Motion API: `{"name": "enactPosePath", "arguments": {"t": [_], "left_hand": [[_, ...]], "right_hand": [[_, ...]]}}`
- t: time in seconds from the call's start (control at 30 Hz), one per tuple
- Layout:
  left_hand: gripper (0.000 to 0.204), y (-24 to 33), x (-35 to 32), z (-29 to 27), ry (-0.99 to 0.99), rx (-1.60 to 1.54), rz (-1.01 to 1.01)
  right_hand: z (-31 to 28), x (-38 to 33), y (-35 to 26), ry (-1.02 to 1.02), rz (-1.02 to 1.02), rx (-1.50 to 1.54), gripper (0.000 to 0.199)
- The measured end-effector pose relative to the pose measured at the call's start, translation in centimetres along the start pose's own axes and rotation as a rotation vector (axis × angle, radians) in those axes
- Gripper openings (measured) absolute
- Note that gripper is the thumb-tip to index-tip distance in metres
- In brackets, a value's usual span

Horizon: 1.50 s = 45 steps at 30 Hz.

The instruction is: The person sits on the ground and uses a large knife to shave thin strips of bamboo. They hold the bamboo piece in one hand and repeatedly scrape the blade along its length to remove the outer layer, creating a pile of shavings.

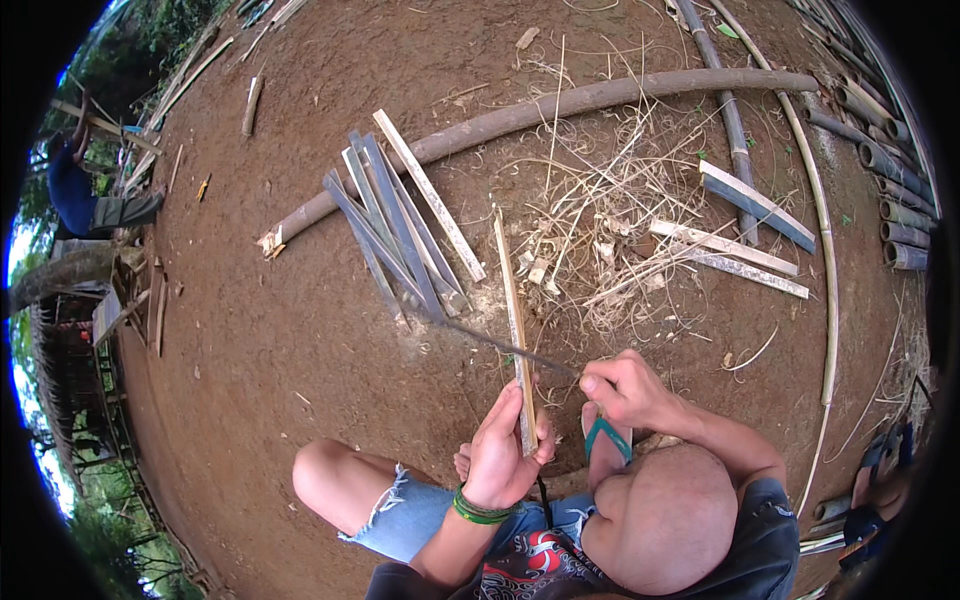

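My left hand (505,440), a green band on its wrist, is closed around the lower end of a narrow split-bamboo strip (512,300). The strip points away from me, its far end close to the ground litter. My right hand (628,392) is a fist gripping one end of a long, thin, dark knife (490,340). That knife reaches leftward across the strip just beyond my left fingers; its far end is blurred. Whether the edge touches the strip I cannot tell. Below my right hand is my foot in a green-strapped sandal (607,440).
Several split bamboo slats (400,220) lean on a long pole (590,98) ahead. Curly shavings (620,220) cover the ground beside more slats (735,250) at right. Stacked bamboo poles (900,215) line the right edge. One person (75,190) is at far left, another (880,490) at far right.
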<state>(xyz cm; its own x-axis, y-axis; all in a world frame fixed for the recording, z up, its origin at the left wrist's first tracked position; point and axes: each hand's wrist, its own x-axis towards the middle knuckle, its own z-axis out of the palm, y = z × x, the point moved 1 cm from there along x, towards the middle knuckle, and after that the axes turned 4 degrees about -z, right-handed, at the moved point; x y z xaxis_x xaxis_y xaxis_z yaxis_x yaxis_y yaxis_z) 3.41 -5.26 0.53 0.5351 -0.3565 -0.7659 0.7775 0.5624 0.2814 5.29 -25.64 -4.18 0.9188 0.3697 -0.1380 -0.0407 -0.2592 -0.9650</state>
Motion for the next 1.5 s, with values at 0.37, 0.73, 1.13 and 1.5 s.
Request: {"name": "enactPosePath", "arguments": {"t": [0.37,0.73,1.13,1.5], "left_hand": [[0.046,-1.9,0.2,0.3,0.004,0.096,0.114],[0.047,-3.0,0.5,0.1,0.05,0.098,0.159],[0.051,-3.1,0.6,-0.7,0.078,0.193,0.129],[0.051,-2.9,0.6,-1.2,0.044,0.108,0.139]], "right_hand": [[0.2,-0.7,-1.4,-0.217,-0.277,-0.101,0.042],[0.0,0.4,-0.1,-0.189,-0.174,-0.254,0.048],[0.1,1.0,3.2,-0.22,-0.1,-0.286,0.046],[-0.1,3.5,3.7,-0.153,-0.057,-0.4,0.053]]}}
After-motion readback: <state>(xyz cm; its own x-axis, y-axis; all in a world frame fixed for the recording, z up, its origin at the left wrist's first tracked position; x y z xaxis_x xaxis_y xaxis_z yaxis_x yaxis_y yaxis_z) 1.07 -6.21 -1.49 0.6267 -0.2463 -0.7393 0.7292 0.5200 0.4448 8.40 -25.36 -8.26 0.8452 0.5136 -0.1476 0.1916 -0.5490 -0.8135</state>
